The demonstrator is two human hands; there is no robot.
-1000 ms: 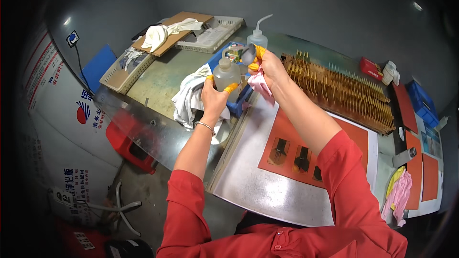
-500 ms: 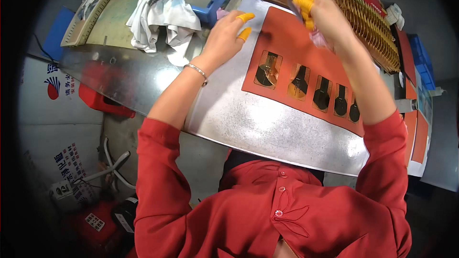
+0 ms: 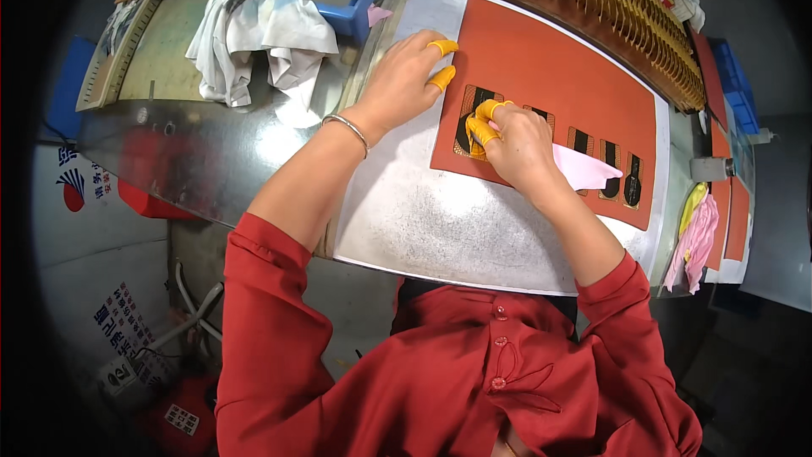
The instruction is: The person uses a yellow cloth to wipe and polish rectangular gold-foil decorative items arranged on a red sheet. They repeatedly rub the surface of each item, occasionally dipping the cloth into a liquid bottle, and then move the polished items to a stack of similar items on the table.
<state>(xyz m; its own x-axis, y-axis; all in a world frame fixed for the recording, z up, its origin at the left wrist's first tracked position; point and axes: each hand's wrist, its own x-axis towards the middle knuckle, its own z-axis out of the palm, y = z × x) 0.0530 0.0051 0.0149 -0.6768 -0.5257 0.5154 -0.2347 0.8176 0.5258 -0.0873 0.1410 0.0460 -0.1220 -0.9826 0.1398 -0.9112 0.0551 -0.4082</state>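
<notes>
An orange-red rectangular sheet [image 3: 558, 59] lies on the metal table, with a row of small black-and-gold pieces along its near side. My left hand [image 3: 408, 80], in yellow finger cots, rests at the sheet's left edge; thumb and forefinger are apart and hold nothing. Bent over the row is my right hand [image 3: 520, 145], also in yellow finger cots, its fingers closed on a pink cloth [image 3: 584, 167]. Those fingertips are at the leftmost black-and-gold piece [image 3: 465, 123] and partly cover it. Hand and cloth hide parts of the neighbouring pieces.
A white rag [image 3: 262, 25] lies at the far left by a blue tray [image 3: 359, 4]. Along the back runs a brown rack [image 3: 592, 25] of gold-coloured thin pieces. Pink and yellow cloths [image 3: 698, 233] hang at the right edge, near a grey cylinder [image 3: 712, 169].
My right hand has come down and nearer from the rack side onto the leftmost piece, with the pink cloth. My left hand has shifted slightly to the sheet's left edge.
</notes>
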